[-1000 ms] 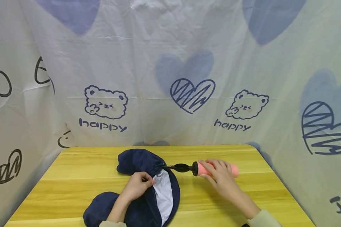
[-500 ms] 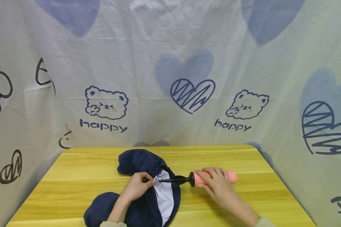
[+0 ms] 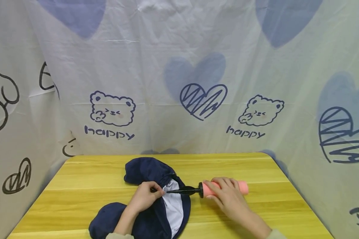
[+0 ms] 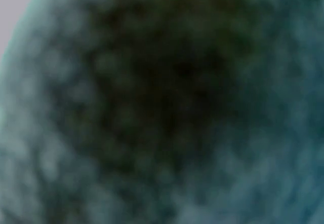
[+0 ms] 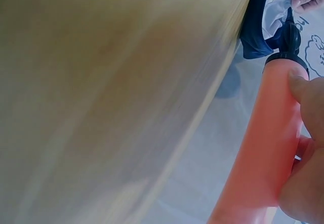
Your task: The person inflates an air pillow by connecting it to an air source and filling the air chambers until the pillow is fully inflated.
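A navy U-shaped neck pillow (image 3: 145, 169) lies on the table, its cover parted along one side to show a white inner layer (image 3: 174, 210). My left hand (image 3: 144, 196) pinches the edge of that white layer between thumb and fingers; what exactly is pinched is too small to tell. My right hand (image 3: 229, 199) grips a pink hand pump (image 3: 207, 190), held roughly level above the table. The pump's black nozzle (image 3: 175, 191) points left, its tip at the left fingertips. The right wrist view shows the thumb along the pump's pink barrel (image 5: 263, 133). The left wrist view is a dark blur.
The yellow wood-grain table (image 3: 89, 176) reaches back to a pale curtain (image 3: 155, 126) printed with hearts and bears. More of this cloth hangs at the left and right sides.
My right hand has brought the pump nearer and slightly left, so its nozzle tip moved from the pillow's upper edge to the left fingertips. The left hand has stayed in place.
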Motion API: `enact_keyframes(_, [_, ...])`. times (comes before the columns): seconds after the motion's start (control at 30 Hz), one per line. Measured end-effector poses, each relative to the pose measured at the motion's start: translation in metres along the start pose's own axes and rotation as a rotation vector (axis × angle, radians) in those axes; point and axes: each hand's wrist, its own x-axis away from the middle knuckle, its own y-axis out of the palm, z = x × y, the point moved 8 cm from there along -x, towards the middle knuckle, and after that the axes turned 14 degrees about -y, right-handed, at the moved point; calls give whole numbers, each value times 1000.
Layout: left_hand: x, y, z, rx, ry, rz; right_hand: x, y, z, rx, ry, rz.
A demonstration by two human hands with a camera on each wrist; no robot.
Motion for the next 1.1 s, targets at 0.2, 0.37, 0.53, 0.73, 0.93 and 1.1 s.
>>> enact_keyframes(0.2, [0,-1,2,-6,20,42,-2,-3,-4,5,14,-8])
enact_keyframes(0.37, [1,-2,4,32,31,51,-2,-3,-7,7,39,-56])
enact_keyframes(0.53, [-1,-2,0,81,16,36,-1,-1,-11,34,54,-100])
enact_keyframes(0.73, [-3,-5,-4,92,15,40,-3,0,-17,47,40,-87])
enact_keyframes(0.93, [-3,-8,-6,123,12,35,-6,4,-21,24,49,-63])
enact_keyframes(1.1, [-4,-9,-9,154,-6,22,-7,4,-25,29,25,-44])
